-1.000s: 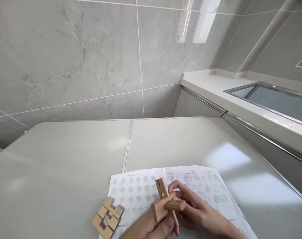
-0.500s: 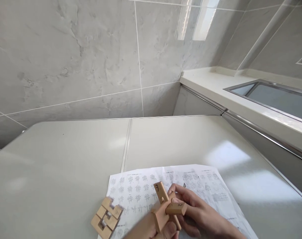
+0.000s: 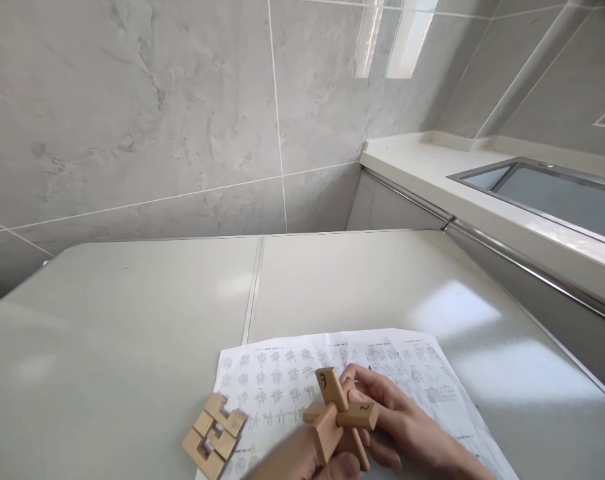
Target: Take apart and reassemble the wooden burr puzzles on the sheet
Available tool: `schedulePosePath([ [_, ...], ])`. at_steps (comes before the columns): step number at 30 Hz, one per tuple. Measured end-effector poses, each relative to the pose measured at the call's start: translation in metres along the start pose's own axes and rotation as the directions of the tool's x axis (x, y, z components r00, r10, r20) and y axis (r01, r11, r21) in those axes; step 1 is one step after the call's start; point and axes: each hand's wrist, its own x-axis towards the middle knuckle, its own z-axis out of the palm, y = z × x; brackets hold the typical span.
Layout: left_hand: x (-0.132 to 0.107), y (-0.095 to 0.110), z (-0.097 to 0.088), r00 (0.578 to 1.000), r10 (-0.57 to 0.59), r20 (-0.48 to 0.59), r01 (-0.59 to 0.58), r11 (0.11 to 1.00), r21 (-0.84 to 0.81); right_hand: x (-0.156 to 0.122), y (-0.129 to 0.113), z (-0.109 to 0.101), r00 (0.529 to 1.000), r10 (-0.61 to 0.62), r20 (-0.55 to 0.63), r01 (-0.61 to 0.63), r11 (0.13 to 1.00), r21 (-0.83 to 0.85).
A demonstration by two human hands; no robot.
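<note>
A wooden interlocking puzzle [image 3: 327, 427] of crossed bars is held between both hands above the printed sheet. Two of its bar ends carry dark handwritten marks. My left hand [image 3: 302, 460] grips it from below, the thumb on the lower bars; its other fingers are mostly hidden. My right hand [image 3: 390, 420] closes on the puzzle's right and far side, thumb and forefinger near the marked right bar. Under both hands lies the white instruction sheet [image 3: 277, 370], covered in small grey diagrams.
Left of the hands, another flat group of interlocked wooden pieces [image 3: 215, 433] rests partly on the sheet's edge. The pale table [image 3: 132, 320] has a seam down its middle. Beyond it stands a grey tiled wall [image 3: 182, 113]; a white counter [image 3: 417, 160] with a sink runs along the right.
The upright marked bar has sunk deeper into the puzzle, and its notch no longer shows. The whole puzzle has turned slightly and shifted a little right, with both hands still on it.
</note>
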Motion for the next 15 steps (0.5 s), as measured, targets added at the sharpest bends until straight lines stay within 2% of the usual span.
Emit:
schedulePosePath([
  [3, 0.000, 0.003, 0.001, 0.998, -0.056, -0.030, 0.057, 0.998, 0.025, 0.000, 0.003, -0.002, 1.000, -0.013, -0.015, 0.013, 1.000, 0.001],
  [7, 0.002, 0.008, 0.004, 0.998, -0.059, -0.027, 0.058, 0.998, -0.015, -0.002, 0.003, -0.003, 0.997, -0.006, -0.075, 0.004, 1.000, -0.023],
  [10, 0.003, 0.012, 0.006, 0.996, -0.088, -0.027, 0.087, 0.995, -0.051, -0.003, -0.002, -0.004, 0.984, -0.007, -0.177, -0.001, 0.999, -0.048],
  [12, 0.003, 0.014, 0.006, 0.992, -0.125, -0.037, 0.123, 0.992, -0.032, -0.002, -0.008, -0.006, 0.947, -0.054, -0.316, 0.017, 0.993, -0.118],
  [15, 0.002, 0.016, 0.005, 0.988, -0.155, -0.027, 0.156, 0.987, 0.026, -0.002, -0.020, -0.012, 0.841, -0.223, -0.493, 0.095, 0.958, -0.271],
])
